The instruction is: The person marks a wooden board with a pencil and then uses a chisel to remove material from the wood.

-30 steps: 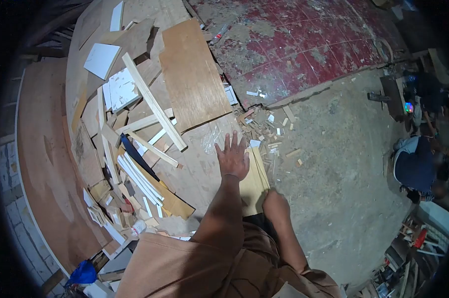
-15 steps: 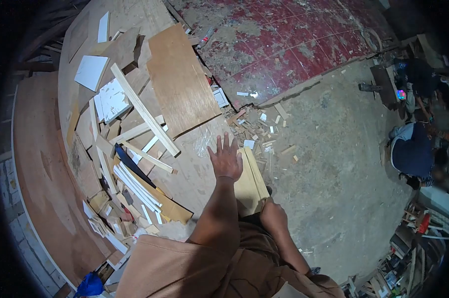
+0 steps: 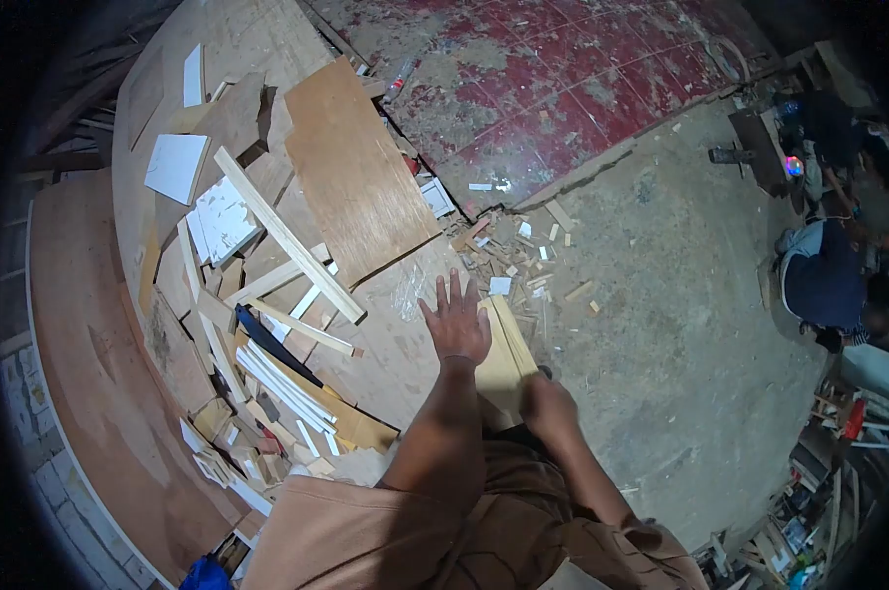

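Observation:
My left hand (image 3: 457, 323) lies with its fingers spread, palm down, at the left edge of a pale wooden board (image 3: 506, 356). The board has a long lengthwise line or seam on its right side. At the board's near right edge, my right hand (image 3: 550, 408) is closed and smeared by motion. What it grips is hidden; a small dark end shows just beyond the knuckles.
A plywood sheet (image 3: 356, 167) and a long wooden strip (image 3: 287, 231) lie ahead to the left. White strips (image 3: 285, 385) lie in a bundle near left. Small offcuts (image 3: 523, 265) litter the concrete floor. Another person (image 3: 823, 285) crouches at far right.
My right hand has moved forward along the board's edge. My left hand stays flat at the board. The whole view has shifted slightly.

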`<state>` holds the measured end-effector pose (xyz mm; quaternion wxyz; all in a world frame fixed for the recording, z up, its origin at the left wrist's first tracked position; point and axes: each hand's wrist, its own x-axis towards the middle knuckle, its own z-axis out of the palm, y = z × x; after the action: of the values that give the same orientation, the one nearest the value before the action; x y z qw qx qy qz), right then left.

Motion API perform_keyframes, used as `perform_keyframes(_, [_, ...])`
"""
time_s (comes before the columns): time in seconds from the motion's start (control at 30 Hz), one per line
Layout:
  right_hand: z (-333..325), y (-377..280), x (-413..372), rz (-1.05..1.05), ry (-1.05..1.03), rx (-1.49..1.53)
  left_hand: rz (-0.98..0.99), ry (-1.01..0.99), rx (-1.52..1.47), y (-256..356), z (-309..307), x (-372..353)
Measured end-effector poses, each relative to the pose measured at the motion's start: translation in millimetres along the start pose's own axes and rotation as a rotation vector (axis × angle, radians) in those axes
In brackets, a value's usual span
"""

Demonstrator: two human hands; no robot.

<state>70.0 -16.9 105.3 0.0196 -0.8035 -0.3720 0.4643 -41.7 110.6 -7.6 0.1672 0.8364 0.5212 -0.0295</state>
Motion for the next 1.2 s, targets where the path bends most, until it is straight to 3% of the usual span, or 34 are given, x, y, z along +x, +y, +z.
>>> perform_keyframes(0.13, [-36, -16, -28, 0.201, -0.112, -0.055, -0.026, -0.02, 0.034, 0, 2, -2])
perform_keyframes(0.3, [-22, -37, 50, 0.083, -0.23, -0.048, -0.037, -0.053, 0.061, 2, -2, -1])
perform_keyframes(0.47, [9, -54, 102, 0.057, -0.068, -0.009, -0.027, -0.041, 0.056, 0, 0, 2])
perform_keyframes(0.6, [41, 2, 69, -0.097, -0.027, -0.091, -0.021, -0.006, 0.037, 2, -2, -1])
perform_keyframes(0.67, [5, -1, 7, -0.163, 0.012, 0.058, -0.014, 0.002, 0.048, 1, 0, -1])
perform_keyframes(0.73, [-19, -20, -23, 0.138, -0.067, -0.013, -0.017, 0.002, 0.042, 0, 0, 0])
perform_keyframes(0.87, [-33, -20, -22, 0.158, -0.098, -0.044, -0.015, 0.01, 0.029, 0, 0, -1])
perform_keyframes(0.93, [-28, -24, 9, -0.022, -0.072, -0.026, -0.019, 0.011, 0.039, 0, 2, -1])
perform_keyframes(1.0, [-18, -37, 58, 0.015, -0.17, -0.044, -0.016, 0.003, 0.049, 0, 4, -2])
perform_keyframes(1.17, [17, -36, 84, -0.014, 0.088, 0.003, -0.019, -0.003, 0.065, 0, 3, -1])
perform_keyframes(1.2, [39, -7, 83, -0.125, 0.066, -0.053, -0.016, -0.008, 0.064, 1, 1, -2])
